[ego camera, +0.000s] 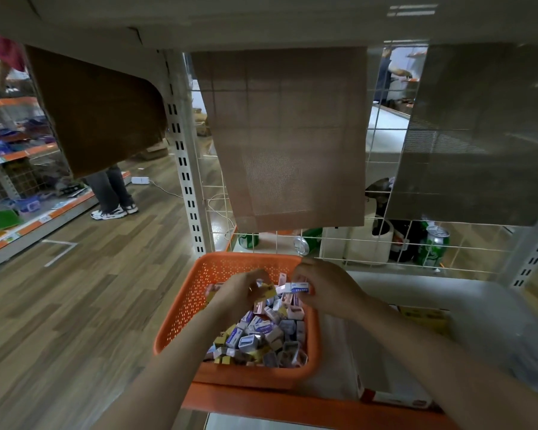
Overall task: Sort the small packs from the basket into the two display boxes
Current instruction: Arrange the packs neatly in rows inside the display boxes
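Your left hand (239,294) pinches a yellow pack (269,291), your right hand (326,287) a white pack (298,288), over the basket's (180,308) far end: picking looks done, so next carry each right to its box (423,316).

Dim, even indoor light with soft shadows. A pale ceiling-light reflection (412,10) glares at top. Wide-angle bending warps the edges; overall slightly blurred.
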